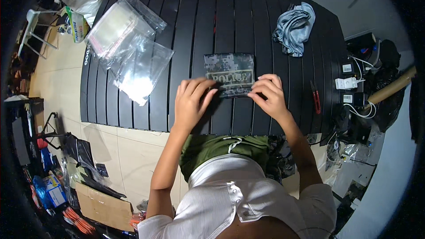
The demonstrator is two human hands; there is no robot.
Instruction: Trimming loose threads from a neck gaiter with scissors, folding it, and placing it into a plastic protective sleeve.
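Observation:
A folded camouflage cloth piece [229, 64] in grey and black lies flat on the black slatted table [186, 40]. It has a rectangular lettered patch [230, 78] across its front. At the piece's lower right corner my right hand [271, 95] is closed, thumb and fingertips pinching the edge. My left hand [192, 102] reaches in from the left, its fingertips slightly blurred at the left edge. A gap shows between its thumb and fingers, and nothing is visibly held there.
Clear plastic bags [137, 57] lie at the table's left. A crumpled blue-grey cloth [294, 28] rests at the far right. Red-handled thread snips [315, 98] lie near the right edge, beside white plugs and cables [347, 83]. A flattened cardboard sheet [104, 203] is on the floor.

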